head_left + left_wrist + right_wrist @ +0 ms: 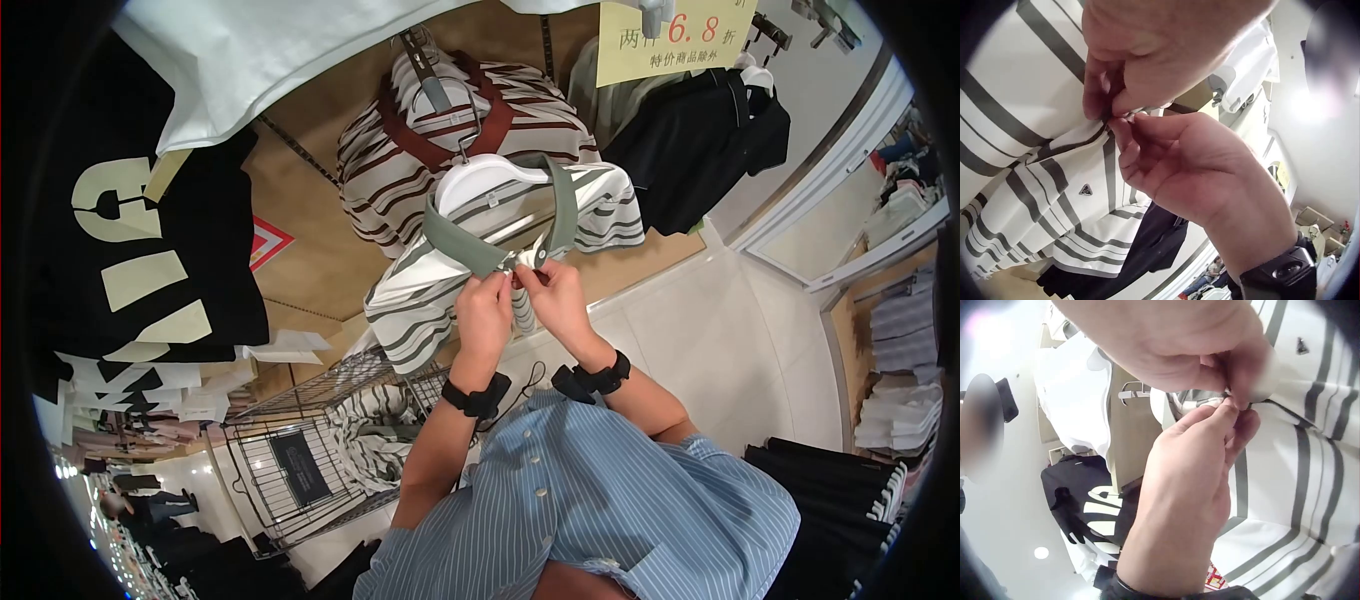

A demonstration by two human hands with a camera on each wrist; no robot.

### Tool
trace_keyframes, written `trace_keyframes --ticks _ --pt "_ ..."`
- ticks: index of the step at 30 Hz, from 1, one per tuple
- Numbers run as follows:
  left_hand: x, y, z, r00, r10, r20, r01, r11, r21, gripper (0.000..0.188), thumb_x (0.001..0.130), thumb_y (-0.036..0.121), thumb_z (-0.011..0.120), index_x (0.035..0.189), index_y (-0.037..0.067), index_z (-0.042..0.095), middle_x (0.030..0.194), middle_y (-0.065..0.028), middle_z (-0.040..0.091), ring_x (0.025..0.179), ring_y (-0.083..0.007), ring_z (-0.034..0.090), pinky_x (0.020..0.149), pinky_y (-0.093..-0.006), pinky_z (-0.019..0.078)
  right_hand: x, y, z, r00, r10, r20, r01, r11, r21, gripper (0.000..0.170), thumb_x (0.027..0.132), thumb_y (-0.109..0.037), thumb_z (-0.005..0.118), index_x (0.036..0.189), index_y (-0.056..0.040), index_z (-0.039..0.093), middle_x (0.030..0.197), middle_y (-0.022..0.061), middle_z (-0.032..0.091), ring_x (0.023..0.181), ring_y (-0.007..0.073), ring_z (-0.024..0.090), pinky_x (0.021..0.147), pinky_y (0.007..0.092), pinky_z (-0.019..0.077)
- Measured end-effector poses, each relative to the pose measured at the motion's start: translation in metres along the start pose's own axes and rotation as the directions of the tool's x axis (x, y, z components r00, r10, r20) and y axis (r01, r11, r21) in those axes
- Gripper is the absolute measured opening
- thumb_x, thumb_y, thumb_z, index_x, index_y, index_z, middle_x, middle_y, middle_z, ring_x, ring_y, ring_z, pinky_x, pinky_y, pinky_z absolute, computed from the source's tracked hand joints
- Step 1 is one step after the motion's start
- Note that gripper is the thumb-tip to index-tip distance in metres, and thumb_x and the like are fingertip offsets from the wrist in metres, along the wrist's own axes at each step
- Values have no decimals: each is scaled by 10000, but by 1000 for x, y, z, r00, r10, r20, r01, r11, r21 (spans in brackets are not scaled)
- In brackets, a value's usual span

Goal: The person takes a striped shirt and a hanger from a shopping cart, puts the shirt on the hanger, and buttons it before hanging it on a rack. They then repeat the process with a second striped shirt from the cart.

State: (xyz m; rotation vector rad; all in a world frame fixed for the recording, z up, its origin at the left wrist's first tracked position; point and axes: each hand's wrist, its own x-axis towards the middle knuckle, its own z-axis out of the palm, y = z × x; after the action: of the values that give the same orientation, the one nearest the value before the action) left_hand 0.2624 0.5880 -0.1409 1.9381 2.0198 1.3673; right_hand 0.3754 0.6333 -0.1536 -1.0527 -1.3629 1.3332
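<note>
Head cam: I've got the grey-and-white striped shirt (415, 325) just about dead centre, approx. 12 o'clock, on a white hanger (462, 188). L hand (482, 318) comes up from 7 o'clock, R hand (558, 305) from 5, & the two meet at the front of its green collar (465, 250). Both sets of fingers pinch there, tips close tog.; can't make out the exact bit held. Behind, at 11 o'clock, a red-collared striped shirt (370, 175). Black top (690, 150) at 2, yellow sign (670, 60) at 1, black tee w/ cream print (215, 215) approx. 9–10. Wire cart (300, 468) sits at 7–8 w/ a striped garment (370, 425) in it.

L wrist cam: I see L hand drop in from 12 o'clock, R hand from 4–5 w/ a black wrist cam (1285, 275) strapped on. Fingertips bunch tightly on the shirt fabric, L of centre at approx. 10. Small triangular emblem (1086, 189) at 8, dark garment (1150, 247) at 6.

R wrist cam: R hand from 12, L hand from 6–7, fingers pinching same spot. Striped shirt fills 1–5 o'clock; hanging white garment (1075, 387) at 10.
</note>
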Motion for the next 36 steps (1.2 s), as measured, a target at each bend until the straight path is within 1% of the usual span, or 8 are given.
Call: trace_keyframes --ticks 8,14,15,18,22,26,31,36 --pt "-4 -15 4 997 -78 -12 77 995 -67 77 835 63 675 850 -13 672 774 -191 628 693 -357 616 607 -406 475 10 33 1 982 -184 49 191 957 -219 195 841 -143 676 821 51 658 665 203 614 581 358 604 549 401 465" --pt "-6 -48 1 948 -316 43 315 905 -285 137 835 120 712 849 -13 682 751 -151 629 631 -284 621 580 -350 464 7 -48 -40 912 -313 264 408 751 -520 155 766 -175 760 817 -45 693 873 121 672 713 318 631 630 394 496" --pt "-8 -49 -2 948 -312 57 314 902 -295 142 832 125 718 849 -12 682 743 -146 626 623 -270 617 577 -344 463 9 -55 -45 809 -500 309 578 580 -574 167 716 -163 776 849 -97 699 1056 66 649 930 284 607 768 376 488" --pt "-2 -41 -12 953 -289 91 303 912 -275 155 827 137 733 843 -9 682 708 -129 609 601 -238 603 572 -327 461 21 -70 -43 594 -700 396 745 293 -599 196 695 -127 742 884 -105 694 1122 37 615 1079 279 529 867 396 443" --pt "2 -32 -31 954 -286 88 298 933 -202 150 828 145 739 871 11 687 747 -94 602 588 -208 582 573 -308 462 36 -64 -56 515 -682 520 798 159 -582 197 703 -107 669 898 -115 697 1058 18 624 1092 261 519 852 384 428" --pt "18 3 -48 991 -91 -101 69 976 -207 167 817 144 747 941 55 680 953 -46 603 620 -188 588 565 -320 468 36 -65 -58 496 -657 568 822 146 -550 251 668 -92 700 919 -101 700 999 -7 624 1039 241 538 833 364 411" --pt "54 -1 -52 956 230 183 -260 953 159 89 884 134 635 956 83 628 945 -69 585 724 -298 630 593 -401 495 31 -73 -56 485 -670 563 838 171 -518 219 678 -103 715 892 -83 678 909 10 612 1011 238 546 832 358 419" --pt "65 18 -59 966 158 202 -172 984 51 70 897 90 606 921 25 608 878 -128 606 752 -349 618 624 -406 488 34 -80 -51 487 -676 553 862 270 -429 252 659 -80 776 872 -77 643 887 21 608 997 254 547 830 371 416"
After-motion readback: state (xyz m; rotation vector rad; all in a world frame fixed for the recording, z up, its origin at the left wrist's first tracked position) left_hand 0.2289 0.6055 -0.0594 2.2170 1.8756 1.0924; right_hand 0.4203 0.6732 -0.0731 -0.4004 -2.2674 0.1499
